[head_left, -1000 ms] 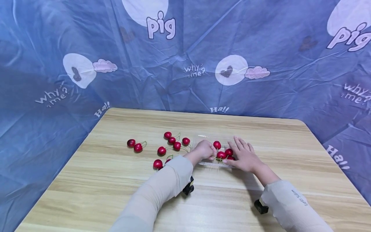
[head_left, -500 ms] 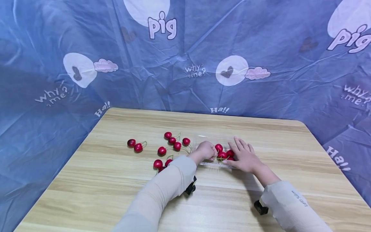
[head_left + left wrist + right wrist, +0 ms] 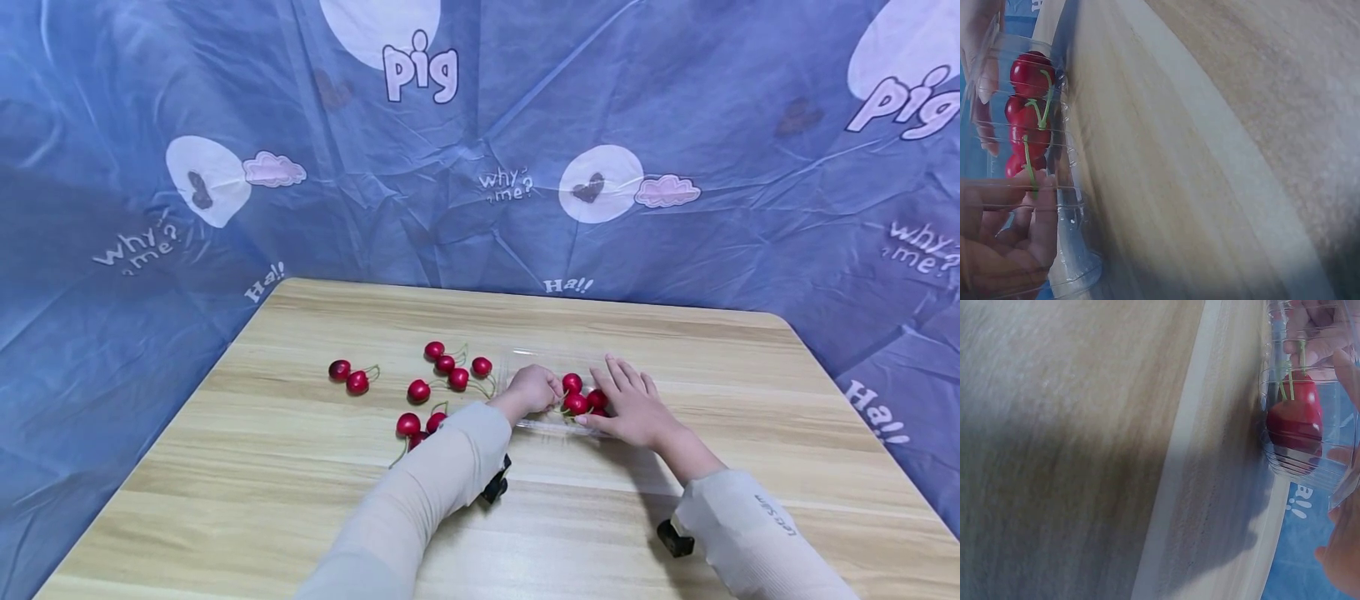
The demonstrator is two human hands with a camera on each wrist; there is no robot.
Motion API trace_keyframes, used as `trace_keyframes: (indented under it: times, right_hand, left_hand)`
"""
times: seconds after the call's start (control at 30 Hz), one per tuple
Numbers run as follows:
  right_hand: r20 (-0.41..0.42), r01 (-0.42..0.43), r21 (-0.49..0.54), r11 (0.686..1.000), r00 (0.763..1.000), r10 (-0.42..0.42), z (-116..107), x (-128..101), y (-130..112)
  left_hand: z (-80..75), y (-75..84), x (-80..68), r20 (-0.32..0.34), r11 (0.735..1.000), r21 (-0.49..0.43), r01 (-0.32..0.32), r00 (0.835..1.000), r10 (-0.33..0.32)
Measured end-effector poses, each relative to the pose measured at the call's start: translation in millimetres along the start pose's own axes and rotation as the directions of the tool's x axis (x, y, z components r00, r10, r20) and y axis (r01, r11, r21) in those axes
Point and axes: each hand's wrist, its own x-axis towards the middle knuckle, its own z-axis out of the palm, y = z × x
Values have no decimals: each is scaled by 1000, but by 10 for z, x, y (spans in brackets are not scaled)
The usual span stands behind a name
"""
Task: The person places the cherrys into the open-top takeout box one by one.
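Observation:
A clear plastic box (image 3: pixel 551 427) rests on the table with several red cherries (image 3: pixel 576 405) in its right part. My left hand (image 3: pixel 534 389) reaches into the box from the left. In the left wrist view, its thumb and finger pinch a green cherry stem (image 3: pixel 1029 164). My right hand (image 3: pixel 636 410) lies with fingers spread over the box's right end, beside the cherries, partly covering them. The right wrist view shows the cherries (image 3: pixel 1295 419) through the ribbed clear wall, stems pointing toward the left hand.
Left of the box lie several loose cherries (image 3: pixel 458 379) with stems. A pair of cherries (image 3: pixel 357 382) sits farther left, and a nearer cluster (image 3: pixel 408 425) is partly behind the left sleeve (image 3: pixel 442 475). A blue printed cloth (image 3: pixel 450 208) hangs behind the wooden table (image 3: pixel 247 467).
My left hand has shifted slightly to the right. The far cherry in the box has moved right and nearer, against the others. The right hand has stayed in place.

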Motion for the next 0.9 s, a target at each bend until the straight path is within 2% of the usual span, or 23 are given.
trace_keyframes:
  times: [0.1,0.13,0.17,0.27,0.3,0.33,0.37,0.53,0.57,0.6,0.63,0.67,0.77,0.83,0.87,0.9]
  right_hand:
    - [4,0,-3,1000,1000,0,1,-1,-2]
    - [5,-1,-3,1000,1000,1,0,-2,-6]
    - [7,-1,-2,1000,1000,1,0,-3,-7]
    - [7,-1,-2,1000,1000,1,-7,-6,-17]
    - [6,0,-2,1000,1000,0,-11,-7,-20]
    - [5,1,-3,1000,1000,-1,-15,-8,-22]
    - [3,2,-4,1000,1000,-2,-17,-7,-25]
    - [6,0,-8,1000,1000,0,-35,-8,-38]
    - [8,-1,-8,1000,1000,1,-41,-10,-40]
    - [9,-2,-8,1000,1000,2,-45,-11,-41]
    - [10,-3,-9,1000,1000,3,-51,-14,-43]
    - [9,-5,-8,1000,1000,5,-56,-15,-45]
    - [4,-3,-3,1000,1000,3,-68,-19,-48]
    - [3,-6,2,1000,1000,6,-72,-20,-50]
    - [5,-9,4,1000,1000,9,-71,-19,-49]
    - [9,-10,4,1000,1000,9,-71,-19,-50]
  left_hand:
    - [452,-563,679,-36,995,71,-71,997,74]
    - [562,-693,860,-35,994,89,-65,997,69]
    - [679,-843,1040,-51,990,103,-93,994,98]
    - [873,-1084,1365,-62,987,117,-109,991,116]
    - [874,-1101,1374,-75,984,120,-128,988,138]
    - [808,-1028,1276,-84,983,123,-137,985,148]
    - [682,-884,1091,-89,982,125,-143,984,155]
    - [-293,310,-362,-64,996,72,-58,996,63]
    - [-408,452,-524,-55,998,52,-39,998,42]
    - [-456,509,-584,-46,999,34,-20,999,21]
    - [-446,482,-550,-48,1000,17,-24,999,25]
    - [-379,390,-447,-68,999,10,-49,996,50]
    - [-85,-16,45,-98,994,25,-105,989,107]
    - [134,-300,399,-114,992,43,-115,986,119]
    - [236,-423,544,-137,990,56,-129,981,135]
    - [291,-494,628,-142,990,60,-130,980,137]
